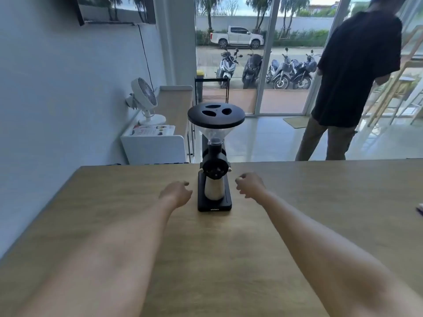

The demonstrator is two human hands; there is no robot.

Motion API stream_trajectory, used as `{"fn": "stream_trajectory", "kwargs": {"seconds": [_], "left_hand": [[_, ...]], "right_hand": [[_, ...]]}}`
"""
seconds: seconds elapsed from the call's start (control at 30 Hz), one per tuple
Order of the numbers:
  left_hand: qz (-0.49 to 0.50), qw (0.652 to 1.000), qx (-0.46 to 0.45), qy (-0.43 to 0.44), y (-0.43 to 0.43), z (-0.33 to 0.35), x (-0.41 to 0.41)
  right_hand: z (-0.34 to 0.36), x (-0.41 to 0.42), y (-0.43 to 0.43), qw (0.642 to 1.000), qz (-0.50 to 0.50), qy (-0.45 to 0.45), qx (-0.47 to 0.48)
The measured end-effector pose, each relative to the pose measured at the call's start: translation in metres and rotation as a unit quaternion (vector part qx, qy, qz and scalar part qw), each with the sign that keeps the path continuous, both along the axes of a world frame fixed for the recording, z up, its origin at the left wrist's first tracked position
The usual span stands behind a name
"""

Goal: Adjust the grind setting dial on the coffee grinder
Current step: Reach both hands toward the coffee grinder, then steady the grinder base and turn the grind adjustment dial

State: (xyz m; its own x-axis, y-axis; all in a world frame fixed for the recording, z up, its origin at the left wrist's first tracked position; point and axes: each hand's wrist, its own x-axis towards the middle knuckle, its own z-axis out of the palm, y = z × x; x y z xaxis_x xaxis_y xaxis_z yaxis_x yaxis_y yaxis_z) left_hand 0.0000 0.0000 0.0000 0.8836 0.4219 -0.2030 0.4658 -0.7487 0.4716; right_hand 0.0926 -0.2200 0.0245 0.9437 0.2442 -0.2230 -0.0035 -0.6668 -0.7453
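Note:
A black coffee grinder (215, 156) stands upright near the far edge of the wooden table (320, 202). It has a wide black lid over a clear funnel hopper. Its round black grind dial (214, 169) faces me, and a metal cup (214, 189) sits on the base below. My left hand (177, 192) hovers just left of the base, fingers loosely curled, holding nothing. To the right of the dial is my right hand (249, 184), fingers curled and apart from the grinder. Neither hand touches it.
A person in a black shirt (348, 83) stands beyond the table at the right, by glass doors. A white fan (144, 97) and a white cabinet (153, 145) are at the left against the wall. A small dark object (420, 210) lies at the table's right edge.

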Motion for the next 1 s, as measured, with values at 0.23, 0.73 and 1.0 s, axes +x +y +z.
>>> {"fn": "stream_trajectory", "kwargs": {"seconds": [0.23, 0.73, 1.0], "left_hand": [[-0.002, 1.000, -0.022, 0.012, -0.012, -0.027, -0.005], [-0.022, 0.999, 0.005, -0.028, -0.034, -0.085, -0.005], [-0.045, 0.995, 0.062, -0.067, -0.031, -0.106, -0.012]], "right_hand": [[0.006, -0.020, 0.015, 0.986, 0.005, 0.074, 0.146], [-0.001, -0.021, 0.032, 0.904, 0.039, 0.231, 0.358], [0.000, -0.024, 0.043, 0.913, -0.045, 0.192, 0.357]]}}
